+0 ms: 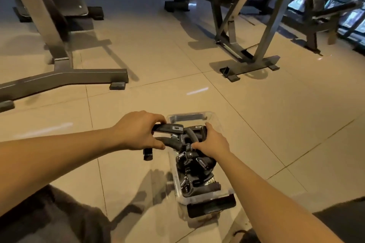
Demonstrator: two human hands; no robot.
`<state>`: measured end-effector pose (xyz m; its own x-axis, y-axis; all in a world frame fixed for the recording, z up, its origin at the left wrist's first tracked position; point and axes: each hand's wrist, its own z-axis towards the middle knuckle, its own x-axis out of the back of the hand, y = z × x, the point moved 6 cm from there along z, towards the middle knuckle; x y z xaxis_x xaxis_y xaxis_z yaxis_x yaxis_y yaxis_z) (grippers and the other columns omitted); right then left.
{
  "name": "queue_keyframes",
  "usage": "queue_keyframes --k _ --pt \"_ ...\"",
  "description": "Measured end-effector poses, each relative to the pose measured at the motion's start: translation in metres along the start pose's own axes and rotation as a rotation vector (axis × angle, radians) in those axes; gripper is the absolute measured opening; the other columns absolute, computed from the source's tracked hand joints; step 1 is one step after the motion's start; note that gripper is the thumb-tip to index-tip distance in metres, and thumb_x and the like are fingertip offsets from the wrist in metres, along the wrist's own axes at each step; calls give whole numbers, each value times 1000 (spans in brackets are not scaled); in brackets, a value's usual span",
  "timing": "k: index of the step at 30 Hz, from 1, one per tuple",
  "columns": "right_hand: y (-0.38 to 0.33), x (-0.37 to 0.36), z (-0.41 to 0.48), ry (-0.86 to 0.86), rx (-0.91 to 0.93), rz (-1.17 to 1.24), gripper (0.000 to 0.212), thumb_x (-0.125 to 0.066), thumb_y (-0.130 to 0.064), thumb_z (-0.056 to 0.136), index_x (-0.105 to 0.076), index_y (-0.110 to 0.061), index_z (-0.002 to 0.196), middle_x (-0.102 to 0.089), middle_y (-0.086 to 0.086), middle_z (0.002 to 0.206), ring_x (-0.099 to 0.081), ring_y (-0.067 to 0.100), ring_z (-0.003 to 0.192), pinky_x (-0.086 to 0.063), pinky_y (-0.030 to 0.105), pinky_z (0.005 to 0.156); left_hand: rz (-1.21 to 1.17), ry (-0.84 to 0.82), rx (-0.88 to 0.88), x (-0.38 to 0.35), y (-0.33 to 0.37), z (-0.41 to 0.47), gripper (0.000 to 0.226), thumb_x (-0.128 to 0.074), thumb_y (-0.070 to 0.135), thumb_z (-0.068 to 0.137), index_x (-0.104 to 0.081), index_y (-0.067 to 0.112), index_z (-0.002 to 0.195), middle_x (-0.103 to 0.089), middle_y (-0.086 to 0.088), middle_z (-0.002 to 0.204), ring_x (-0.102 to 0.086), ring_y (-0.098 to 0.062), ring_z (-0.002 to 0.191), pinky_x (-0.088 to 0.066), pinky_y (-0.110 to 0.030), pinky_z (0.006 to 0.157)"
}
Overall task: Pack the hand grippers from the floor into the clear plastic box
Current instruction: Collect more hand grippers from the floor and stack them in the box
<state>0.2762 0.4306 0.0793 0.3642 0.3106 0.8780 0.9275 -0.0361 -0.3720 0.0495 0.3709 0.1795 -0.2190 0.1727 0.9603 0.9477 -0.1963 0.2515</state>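
Black hand grippers blur together inside clear plastic box.

the hand grippers are showing black with silver springs, the clear plastic box is looking see-through, and the floor is showing beige tiles with thin dark seams.

Floor: beige glossy tiles with thin grout lines are filling most of the frame.
Clear plastic box: sitting directly on the tiles at lower centre, a pile of black hand grippers lying inside.
Left bench frame: standing on the tiles at upper left, on dark feet.
Right bench frame: resting on the tiles at upper right.
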Motion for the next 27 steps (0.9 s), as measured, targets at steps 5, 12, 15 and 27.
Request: queue_keyframes --k 5,12,15,27 --pt "26 -46 19 -21 -74 109 84 -80 -49 75 -36 -25 142 -66 3 124 -64 31 108 -48 33 75 -86 -16 89 -34 -14 7 53 -77 63 72 -62 37 116 -66 14 83 -60 -8 75 -53 -32 67" --pt "34 -72 41 37 -135 177 74 -78 -44 80 -35 -11 131 -67 9 104 -66 31 89 -50 36 66 -51 -148 144 -69 -26 4 53 -77 63 70 -62 37 113 -65 12 78 -60 -6 71 -48 -29 61" --pt "35 -70 45 -7 -135 140 63 -68 -39 92 -36 -5 134 -67 13 111 -66 34 99 -45 34 67 -55 -157 139 -71 -23 11 51 -78 63 70 -62 38 111 -66 12 78 -60 -6 71 -50 -30 63" --pt "70 -68 73 -51 -234 390 24 -69 -34 91 -54 -15 90 -67 10 91 -70 27 70 -63 47 62 -22 -133 137 -74 -24 36 53 -78 64 69 -62 38 113 -66 13 80 -62 -9 75 -53 -31 66"
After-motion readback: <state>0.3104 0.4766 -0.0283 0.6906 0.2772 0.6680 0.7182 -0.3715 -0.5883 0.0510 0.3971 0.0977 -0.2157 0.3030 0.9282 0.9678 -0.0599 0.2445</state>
